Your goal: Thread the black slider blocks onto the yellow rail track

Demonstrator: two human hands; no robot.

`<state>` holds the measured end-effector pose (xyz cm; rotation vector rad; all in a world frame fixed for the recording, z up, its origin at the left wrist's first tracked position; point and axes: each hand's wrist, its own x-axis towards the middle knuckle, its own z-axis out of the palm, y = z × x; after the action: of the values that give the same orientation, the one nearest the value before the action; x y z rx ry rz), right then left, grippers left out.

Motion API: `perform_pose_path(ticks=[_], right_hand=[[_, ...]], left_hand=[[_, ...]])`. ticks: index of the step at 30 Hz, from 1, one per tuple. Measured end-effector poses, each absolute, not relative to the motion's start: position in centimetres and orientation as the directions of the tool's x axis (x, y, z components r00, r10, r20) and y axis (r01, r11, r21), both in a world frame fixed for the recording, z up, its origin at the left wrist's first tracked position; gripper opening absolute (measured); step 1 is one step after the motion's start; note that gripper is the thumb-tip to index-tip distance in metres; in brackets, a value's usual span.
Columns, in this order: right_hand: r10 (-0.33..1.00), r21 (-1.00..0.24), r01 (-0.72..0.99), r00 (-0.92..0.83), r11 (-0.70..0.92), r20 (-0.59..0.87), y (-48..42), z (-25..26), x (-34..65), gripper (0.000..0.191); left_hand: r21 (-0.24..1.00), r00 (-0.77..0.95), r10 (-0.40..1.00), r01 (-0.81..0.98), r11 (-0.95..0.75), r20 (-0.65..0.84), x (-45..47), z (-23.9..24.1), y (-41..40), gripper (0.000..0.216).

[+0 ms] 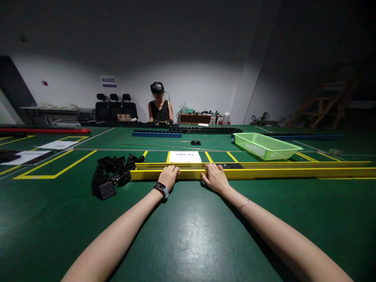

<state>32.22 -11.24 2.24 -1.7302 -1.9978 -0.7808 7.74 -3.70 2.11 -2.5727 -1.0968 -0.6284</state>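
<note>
A long yellow channel rail [279, 173] lies across the green table in front of me. My left hand [168, 177] grips its front wall near the left end, fingers curled over the edge. Farther right, my right hand [216, 178] also hooks its fingers over that wall, with the thumb on the near side; its fingertips are hidden inside the channel. Just right of those fingers, a black socket module [233, 166] sits in the rail. Beside the rail's left end is a heap of black socket modules [107, 190].
Behind the rail lie a printed white sheet [185, 157] and a light green plastic basket [266, 147]. Beyond are a small black part [195, 142] and a blue rail [157, 134]. A person in a headset [160, 109] works at the far side. Red rails [58, 131] lie left.
</note>
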Motion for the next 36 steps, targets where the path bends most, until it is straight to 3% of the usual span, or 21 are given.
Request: perform_pose_path(ticks=[8,36], right_hand=[[0.777,0.175,0.982,-0.161,0.066,0.608,-11.9,2.3,34.5,0.024],[0.816,0.243,0.969,-0.102,-0.048,0.569,-13.7,2.0,42.3,0.027]], left_hand=[[-0.083,0.616,0.606,0.733,-0.676,0.504,7.7,2.0,-3.6,0.026],[-0.078,0.618,0.605,0.729,-0.68,0.502,7.8,1.9,-3.5,0.024]])
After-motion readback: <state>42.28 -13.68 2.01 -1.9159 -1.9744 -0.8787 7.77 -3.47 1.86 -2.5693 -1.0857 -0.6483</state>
